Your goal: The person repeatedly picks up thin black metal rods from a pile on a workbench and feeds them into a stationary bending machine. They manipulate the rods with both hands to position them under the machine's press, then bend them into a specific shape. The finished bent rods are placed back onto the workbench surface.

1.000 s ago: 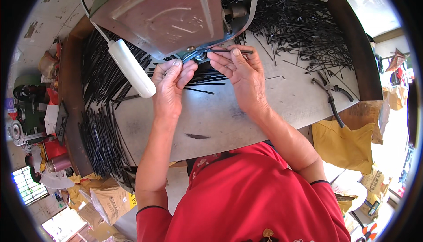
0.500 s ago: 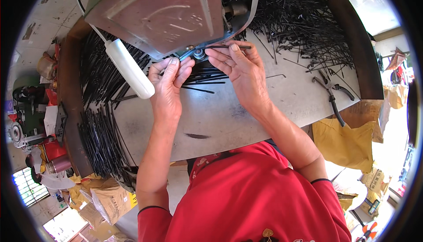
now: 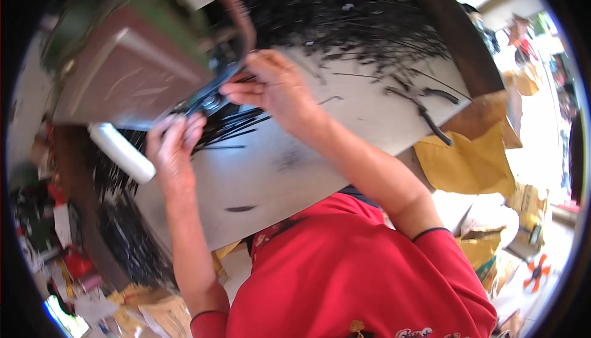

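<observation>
A brown and green metal machine [image 3: 132, 70] stands at the upper left on a pale worktable [image 3: 345, 123]. My left hand [image 3: 175, 144] reaches up under the machine's lower edge, fingers curled at a small dark metal part [image 3: 206, 101]. My right hand [image 3: 271, 89] is raised beside the same spot, fingers pinched on a thin black strip [image 3: 246, 79] at the machine's jaw. More thin black strips [image 3: 237, 126] lie fanned on the table between my hands. The picture is blurred, so the grip details are unclear.
A white cylindrical handle [image 3: 120, 152] sticks out below the machine. A large heap of black strips [image 3: 345, 18] covers the table's far side. Dark pliers [image 3: 425, 113] lie at the right. Yellow bags [image 3: 468, 159] and cluttered floor items surround the table.
The view has swung and tilted, blurring the scene. My right hand has lifted toward the machine's jaw and my left hand has dropped slightly lower and left.
</observation>
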A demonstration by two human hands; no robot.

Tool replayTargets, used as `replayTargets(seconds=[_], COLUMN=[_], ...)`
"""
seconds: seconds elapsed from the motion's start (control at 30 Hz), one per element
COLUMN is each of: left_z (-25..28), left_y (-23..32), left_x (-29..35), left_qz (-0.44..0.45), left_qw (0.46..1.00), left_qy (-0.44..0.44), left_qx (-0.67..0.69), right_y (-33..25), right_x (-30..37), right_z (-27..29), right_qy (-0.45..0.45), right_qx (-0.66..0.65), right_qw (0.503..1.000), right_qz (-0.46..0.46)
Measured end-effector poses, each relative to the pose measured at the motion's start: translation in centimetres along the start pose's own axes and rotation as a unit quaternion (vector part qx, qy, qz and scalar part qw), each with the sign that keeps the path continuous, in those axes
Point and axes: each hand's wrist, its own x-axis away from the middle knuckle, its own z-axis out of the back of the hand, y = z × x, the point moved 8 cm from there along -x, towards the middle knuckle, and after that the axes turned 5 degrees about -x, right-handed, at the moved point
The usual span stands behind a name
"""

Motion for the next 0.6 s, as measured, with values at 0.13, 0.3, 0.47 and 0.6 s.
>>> replayTargets(seconds=[0.13,0.3,0.47,0.6], left_z=[0.3,1.0,4.2,3.5], left_y=[-0.7,-3.2,-2.0,-1.6], left_x=[0.2,-0.8,-1.0,0.1], left_qz=[0.001,0.074,0.050,0.075], left_qw=[0.998,0.976,0.976,0.978], left_qy=[0.055,0.048,0.080,0.085], left_qx=[0.011,0.200,0.196,0.173], right_y=[-0.4,-2.5,-12.3,-16.6], right_x=[0.5,3.8,7.5,8.8], right_z=[0.1,-0.7,3.1,5.2], right_qy=[0.013,-0.041,0.045,0.078], right_qx=[-0.001,0.270,0.815,0.934], right_qw=[1.000,0.962,0.515,0.296], right_qz=[-0.005,0.017,0.260,0.184])
